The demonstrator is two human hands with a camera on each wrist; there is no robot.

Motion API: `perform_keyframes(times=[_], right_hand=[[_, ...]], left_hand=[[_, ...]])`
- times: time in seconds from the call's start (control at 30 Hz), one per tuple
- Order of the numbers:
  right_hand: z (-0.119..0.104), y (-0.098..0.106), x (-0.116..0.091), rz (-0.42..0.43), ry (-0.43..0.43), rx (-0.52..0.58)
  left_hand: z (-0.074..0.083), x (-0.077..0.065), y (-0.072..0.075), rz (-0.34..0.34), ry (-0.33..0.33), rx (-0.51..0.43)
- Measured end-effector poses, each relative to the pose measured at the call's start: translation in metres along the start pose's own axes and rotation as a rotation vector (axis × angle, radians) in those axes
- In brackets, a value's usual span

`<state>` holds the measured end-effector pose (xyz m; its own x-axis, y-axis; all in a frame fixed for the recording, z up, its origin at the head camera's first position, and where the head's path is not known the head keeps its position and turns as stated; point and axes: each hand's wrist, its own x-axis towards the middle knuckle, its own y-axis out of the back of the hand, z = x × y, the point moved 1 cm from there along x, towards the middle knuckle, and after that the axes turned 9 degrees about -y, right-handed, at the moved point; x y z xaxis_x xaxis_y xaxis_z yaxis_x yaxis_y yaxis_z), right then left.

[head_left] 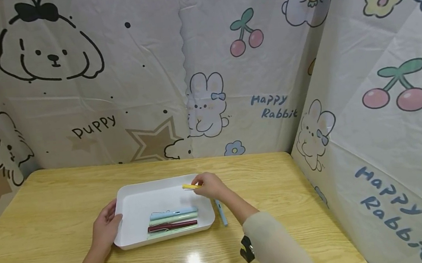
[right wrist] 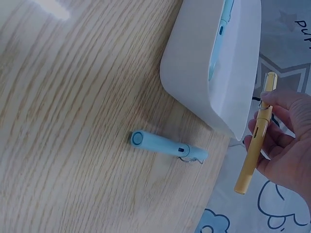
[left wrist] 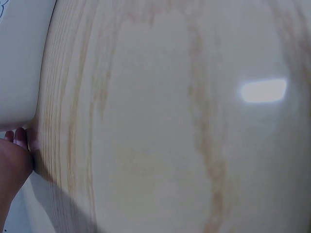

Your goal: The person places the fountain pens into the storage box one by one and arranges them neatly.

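A white tray [head_left: 137, 200] stands on the table, and my left hand [head_left: 106, 226] grips its left end, thumb by the rim. In the left wrist view that hand's fingers [left wrist: 20, 138] reach the tray's outer wall. Over the tray's far right corner, my right hand [head_left: 211, 185] pinches a yellow capped pen [right wrist: 255, 145] with a wire clip. Several pens lie side by side in the tray's near right part: a light blue pen [head_left: 173, 213], a dark red pen [head_left: 172, 226] and pale green ones [head_left: 174, 218]. Outside, beside the right wall, lies another light blue pen [right wrist: 163, 145].
The wooden table [head_left: 272, 189] extends around the tray. Patterned cloth [head_left: 132, 92] hangs behind its far edge and along both sides. A small black object [head_left: 246, 250] sits at the right sleeve.
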<state>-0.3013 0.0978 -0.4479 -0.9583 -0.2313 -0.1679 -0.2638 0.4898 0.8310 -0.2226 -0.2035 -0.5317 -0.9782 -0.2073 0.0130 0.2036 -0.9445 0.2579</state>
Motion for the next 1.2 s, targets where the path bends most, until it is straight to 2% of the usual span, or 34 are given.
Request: perform_keyframes(times=[0.2, 0.63, 1.2], right_hand=[[-0.006, -0.002, 0.002, -0.007, 0.002, -0.01], [-0.021, -0.006, 0.008, -0.031, 0.061, -0.088], [-0.038, -0.015, 0.009, -0.06, 0.11, -0.126]], left_hand=[[0.0, 0.001, -0.001, 0.012, 0.002, -0.003], [-0.004, 0.002, -0.001, 0.022, -0.003, 0.001], [0.0, 0.0, 0.0, 0.008, -0.004, 0.0]])
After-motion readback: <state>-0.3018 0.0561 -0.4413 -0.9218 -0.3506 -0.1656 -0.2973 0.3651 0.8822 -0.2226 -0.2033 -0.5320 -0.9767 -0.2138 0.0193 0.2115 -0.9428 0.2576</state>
